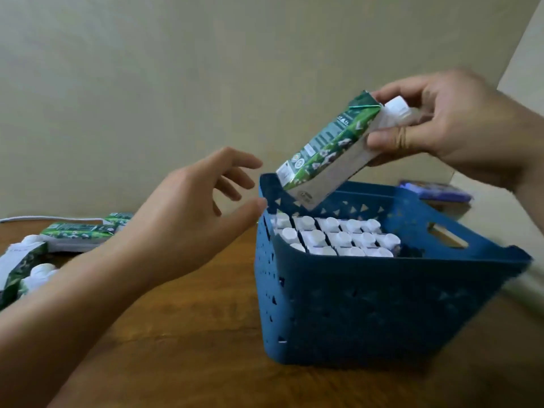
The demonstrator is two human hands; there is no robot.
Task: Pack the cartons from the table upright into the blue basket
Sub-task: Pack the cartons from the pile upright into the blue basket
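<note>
Right hand (pixel 441 125) gripped a carton (pixel 326 154) by its capped end, long axis tilted, base pointing down-left over the basket (pixel 382 304) (packed with upright cartons), left hand (pixel 188 210) spread beside the rim, desk (pixel 191 334) beneath.

1 blue basket (pixel 382 304), 1 held carton (pixel 326 154), about 14 white caps (pixel 338 237) inside, 2 hands (pixel 188 210).

Cartons (pixel 20 269) cut by the left edge, packed cartons (pixel 332 238) mostly hidden behind the basket (pixel 382 304) wall.
</note>
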